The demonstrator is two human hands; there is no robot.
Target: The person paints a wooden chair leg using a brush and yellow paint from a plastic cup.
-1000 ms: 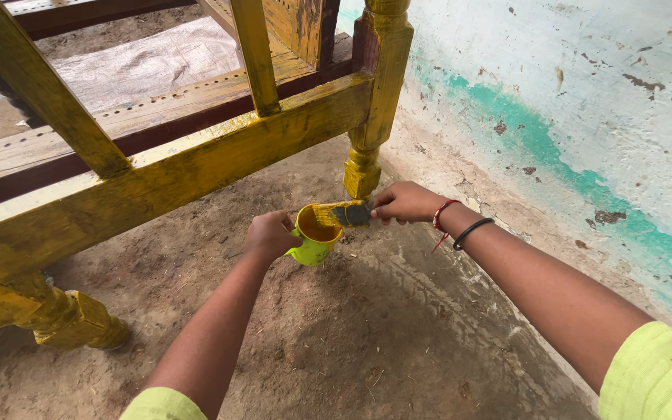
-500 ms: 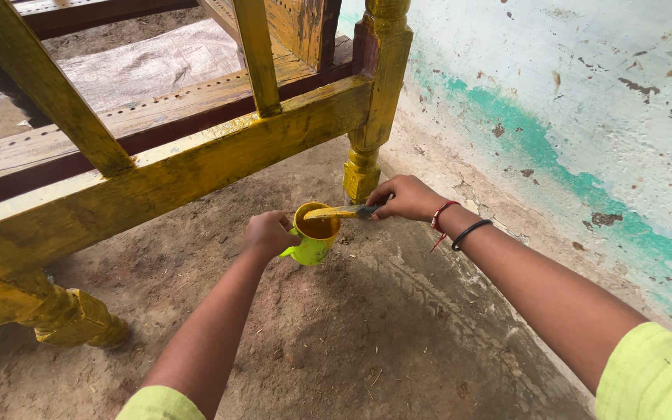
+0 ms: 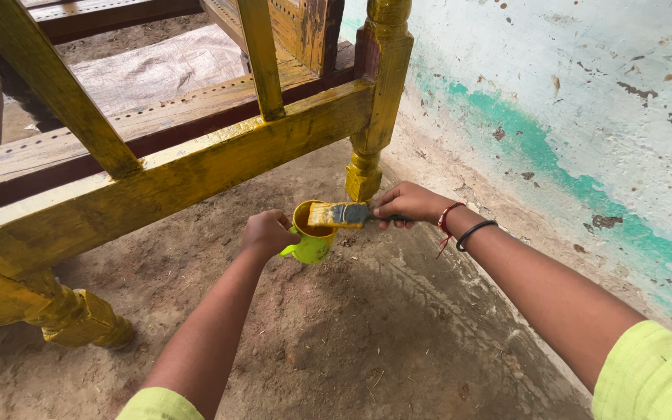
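My left hand (image 3: 267,232) grips the handle of a small lime-green mug (image 3: 310,242) with yellow paint in it, held just above the dirt floor. My right hand (image 3: 408,204) holds a flat paintbrush (image 3: 337,215) by its handle; the yellow-coated bristles lie flat across the mug's rim. A red thread and a black band circle my right wrist. Just beyond the mug stands the turned yellow leg (image 3: 372,117) of a wooden bed frame (image 3: 188,167).
The frame's yellow-painted rail runs from lower left to the leg, with another turned leg (image 3: 71,315) at the lower left. A peeling white and green wall (image 3: 585,109) rises on the right. Packed dirt floor (image 3: 367,334) lies under my arms.
The brush has turned from edge-on over the mug to lying flat across its rim. Both hands stay in nearly the same place.
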